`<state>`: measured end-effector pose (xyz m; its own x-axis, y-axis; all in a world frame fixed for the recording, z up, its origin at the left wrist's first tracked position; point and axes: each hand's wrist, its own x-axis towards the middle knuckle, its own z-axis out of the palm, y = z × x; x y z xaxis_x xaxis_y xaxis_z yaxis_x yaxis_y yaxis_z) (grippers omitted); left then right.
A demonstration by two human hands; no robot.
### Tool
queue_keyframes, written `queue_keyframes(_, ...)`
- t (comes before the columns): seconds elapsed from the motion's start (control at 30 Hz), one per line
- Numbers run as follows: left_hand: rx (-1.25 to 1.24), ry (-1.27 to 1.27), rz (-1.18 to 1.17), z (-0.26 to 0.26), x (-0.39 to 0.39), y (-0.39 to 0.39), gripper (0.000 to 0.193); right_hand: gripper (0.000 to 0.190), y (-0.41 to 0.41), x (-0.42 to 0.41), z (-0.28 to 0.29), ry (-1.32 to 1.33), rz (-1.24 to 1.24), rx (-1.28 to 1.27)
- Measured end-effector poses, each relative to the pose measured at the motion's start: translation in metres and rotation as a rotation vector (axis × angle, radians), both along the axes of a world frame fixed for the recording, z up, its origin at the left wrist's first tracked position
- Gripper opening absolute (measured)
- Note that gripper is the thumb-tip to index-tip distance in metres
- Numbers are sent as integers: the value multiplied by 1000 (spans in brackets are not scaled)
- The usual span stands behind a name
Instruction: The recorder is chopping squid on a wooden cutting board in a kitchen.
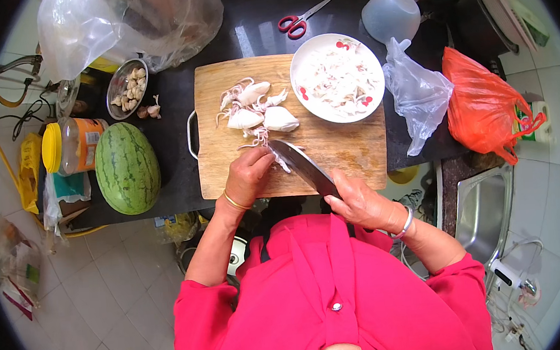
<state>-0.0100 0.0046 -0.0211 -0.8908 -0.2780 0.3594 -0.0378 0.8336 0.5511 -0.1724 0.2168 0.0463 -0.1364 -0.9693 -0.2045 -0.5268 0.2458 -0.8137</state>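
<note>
My left hand (249, 173) pinches a squid piece (278, 158) against the wooden cutting board (341, 143), near its front edge. Gripped by its handle in my right hand (361, 200) is a kitchen knife (304, 167), its blade slanting up and left beside the squid piece and my left fingers. Several whole small squid (255, 109) with pinkish tentacles lie in a cluster just beyond the blade. On the board's right back corner stands a white bowl with red decorations (299, 72), filled with pale cut squid pieces (339, 84).
Red-handled scissors (298, 24) lie behind the board. To the left are a watermelon (127, 168), a metal bowl (114, 82) of garlic (131, 89) and a yellow-lidded jar (73, 145). A clear plastic bag (414, 95) and a red bag (481, 105) sit right, above a steel sink (485, 213).
</note>
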Motion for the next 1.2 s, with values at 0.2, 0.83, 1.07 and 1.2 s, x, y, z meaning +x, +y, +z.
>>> queue_keyframes(0.2,-22,-11,-7,5,3,5,22,24,6,13,7,92,52,25)
queue_keyframes(0.83,-139,0,22,3,5,15,13,28,9,15,-6,89,-2,-26)
queue_keyframes(1.07,-188,-53,47,9,6,20,20,28,31,1,-3,5,-181,-78)
queue_keyframes(1.2,-208,-23,19,12,9,19,22,26,32,3,7,0,-170,-13)
